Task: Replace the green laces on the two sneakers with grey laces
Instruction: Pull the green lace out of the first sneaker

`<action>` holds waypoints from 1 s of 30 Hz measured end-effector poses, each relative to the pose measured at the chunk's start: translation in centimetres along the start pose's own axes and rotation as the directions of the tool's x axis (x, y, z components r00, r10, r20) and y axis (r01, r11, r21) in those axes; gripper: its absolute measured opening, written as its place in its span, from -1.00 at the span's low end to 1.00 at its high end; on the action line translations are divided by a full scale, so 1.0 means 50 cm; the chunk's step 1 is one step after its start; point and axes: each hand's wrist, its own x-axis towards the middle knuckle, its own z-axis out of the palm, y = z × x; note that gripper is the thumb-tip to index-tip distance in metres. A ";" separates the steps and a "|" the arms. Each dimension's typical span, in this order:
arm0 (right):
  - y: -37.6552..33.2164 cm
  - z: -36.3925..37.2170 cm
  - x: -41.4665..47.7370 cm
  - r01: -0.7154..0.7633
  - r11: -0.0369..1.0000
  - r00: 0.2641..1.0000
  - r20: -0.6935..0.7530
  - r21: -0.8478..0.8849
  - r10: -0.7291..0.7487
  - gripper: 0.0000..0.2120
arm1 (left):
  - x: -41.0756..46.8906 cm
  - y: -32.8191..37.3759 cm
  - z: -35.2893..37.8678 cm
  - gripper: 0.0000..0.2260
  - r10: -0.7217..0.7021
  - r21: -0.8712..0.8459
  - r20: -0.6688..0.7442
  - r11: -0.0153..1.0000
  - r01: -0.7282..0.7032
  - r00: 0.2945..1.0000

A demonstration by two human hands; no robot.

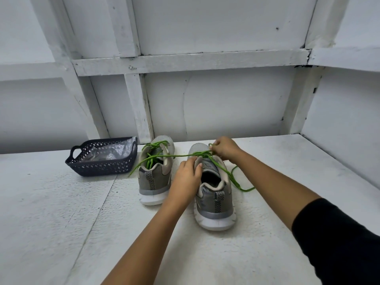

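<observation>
White and bumpy, the bench (51,223) is lying under both my arms. Closest to me, my black sleeve (339,239) is showing on my right arm. My left arm is bare.

Past my arms, the nearer sneaker (216,202) is sitting on the bench with its heel pointing at me and its toe pointing away. It is grey with a white sole. My left hand (187,175) is holding it by the soft edge of the opening on its left side, with my fingers curled over that edge. My right hand (224,150) is a bit farther off, above the front of the shoe, and it is pinching the green lace (238,187) between my fingers. One end of that lace is hanging down the right side of the shoe and curling on the bench. The other end is stretching off to the left, across the other shoe.

The other sneaker (153,182) is standing just beside the first one, on its left and a little farther from me. A second green lace (156,145) is sitting loose on top of it, with loops dropping into the opening.

Farther left, a dark basket (102,167) with small holes is resting on the bench. A clear plastic bag (111,153) is lying inside it, and I cannot tell what the bag is holding.

Behind everything, a white wall (226,99) with white wooden bars is rising up.
</observation>
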 end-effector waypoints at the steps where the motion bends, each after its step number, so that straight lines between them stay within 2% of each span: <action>1: -0.012 -0.011 0.005 -0.028 0.989 1.000 -0.003 0.147 0.029 -0.72 | -0.001 0.001 0.000 -0.70 0.001 -0.008 -0.003 1.000 -0.001 1.000; 4: -0.042 -0.066 0.027 -0.045 0.857 0.987 -0.112 0.513 0.119 -0.82 | -0.004 0.002 -0.001 -0.70 -0.001 -0.023 -0.001 1.000 0.001 1.000; 7: -0.048 -0.103 0.032 0.021 0.781 0.960 -0.229 0.624 0.158 -0.88 | -0.006 0.001 -0.001 -0.70 -0.007 -0.026 -0.001 1.000 0.007 1.000; 9: -0.032 -0.085 0.023 -0.044 0.799 0.969 -0.169 0.600 0.180 -0.84 | -0.006 0.000 0.000 -0.70 -0.005 -0.037 -0.006 0.999 0.005 1.000; 10: -0.020 -0.068 0.015 -0.115 0.842 0.976 -0.100 0.528 0.196 -0.80 | -0.005 -0.001 0.001 -0.70 -0.006 -0.038 -0.006 0.999 0.006 1.000; 12: 0.000 -0.034 -0.008 -0.197 0.943 0.980 0.044 0.270 0.192 -0.76 | -0.004 -0.002 0.001 -0.70 -0.012 -0.035 -0.006 0.999 0.012 1.000; 14: 0.010 -0.014 -0.022 -0.117 0.993 0.990 0.077 -0.011 0.118 -0.66 | -0.004 -0.002 0.001 -0.70 -0.013 -0.033 -0.006 0.999 0.013 1.000; 16: 0.005 -0.007 -0.028 -0.039 0.991 0.997 0.065 -0.131 0.047 -0.60 | -0.002 -0.002 0.002 -0.70 -0.013 -0.031 -0.006 0.999 0.013 1.000; 17: -0.001 -0.008 -0.025 -0.027 0.994 0.998 0.057 -0.107 0.033 -0.62 | -0.002 -0.002 0.002 -0.70 -0.014 -0.030 -0.004 0.999 0.014 1.000; 19: -0.019 -0.021 -0.013 -0.088 0.988 0.996 0.021 0.130 0.086 -0.66 | -0.002 -0.002 0.002 -0.70 -0.011 -0.032 -0.002 0.999 0.011 1.000; 21: -0.039 -0.052 0.005 -0.112 0.917 0.984 -0.085 0.384 0.156 -0.69 | -0.003 -0.002 0.001 -0.70 -0.005 -0.038 0.001 0.999 0.005 1.000; 23: -0.051 -0.088 0.019 -0.042 0.869 0.963 -0.212 0.494 0.167 -0.74 | -0.005 -0.001 0.001 -0.70 -0.008 -0.041 0.004 0.999 0.008 1.000; 24: -0.050 -0.098 0.023 -0.025 0.861 0.957 -0.235 0.508 0.167 -0.74 | -0.005 -0.002 0.001 -0.70 -0.010 -0.041 0.005 0.999 0.011 1.000; 26: -0.035 -0.094 0.019 -0.087 0.854 0.968 -0.159 0.513 0.193 -0.72 | -0.005 -0.001 0.000 -0.70 -0.009 -0.036 0.009 0.999 0.009 1.000; 28: -0.010 -0.057 0.005 -0.210 0.891 0.975 0.017 0.402 0.222 -0.76 | -0.005 -0.002 0.000 -0.70 -0.001 -0.036 0.013 0.999 0.002 1.000; 30: 0.005 -0.019 -0.013 -0.237 0.938 0.971 0.107 0.254 0.216 -0.76 | -0.004 -0.003 0.001 -0.70 0.001 -0.028 0.011 1.000 -0.001 1.000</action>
